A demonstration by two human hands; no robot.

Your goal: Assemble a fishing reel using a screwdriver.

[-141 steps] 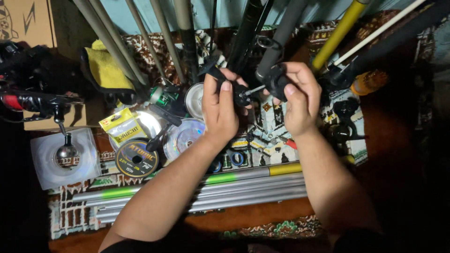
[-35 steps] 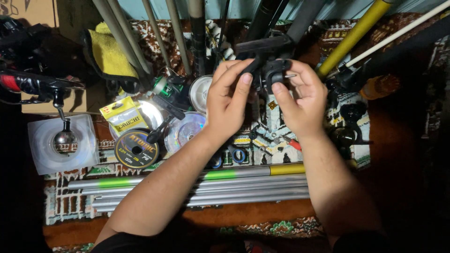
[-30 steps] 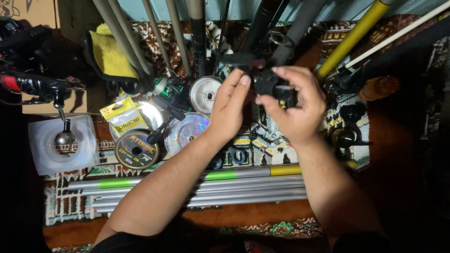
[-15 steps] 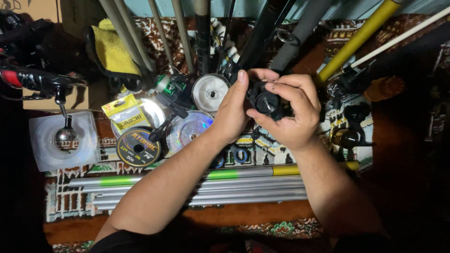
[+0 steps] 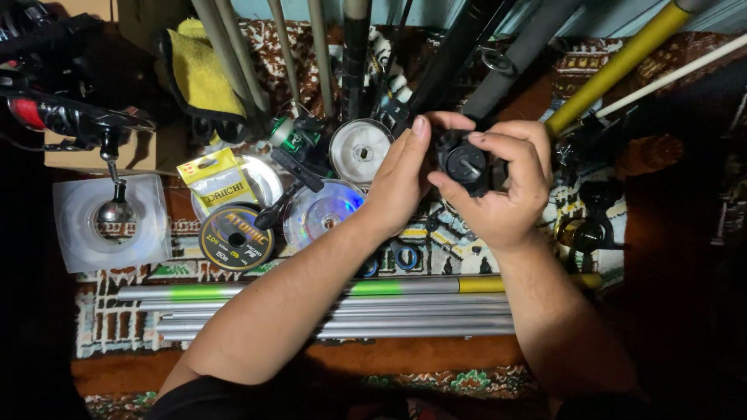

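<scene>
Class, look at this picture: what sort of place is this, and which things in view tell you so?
Probably a home fishing-tackle workspace on a patterned rug: fishing rods lie across it, line spools sit nearby, and both hands hold a black reel part.

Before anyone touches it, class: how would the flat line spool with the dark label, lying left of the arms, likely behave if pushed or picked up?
The dark-labelled spool lies flat on the patterned rug, so a push would probably slide it, not roll it. Set on its round edge, it would likely roll. It looks like thin plastic, probably light, and its smooth rim may be slippery.
</scene>
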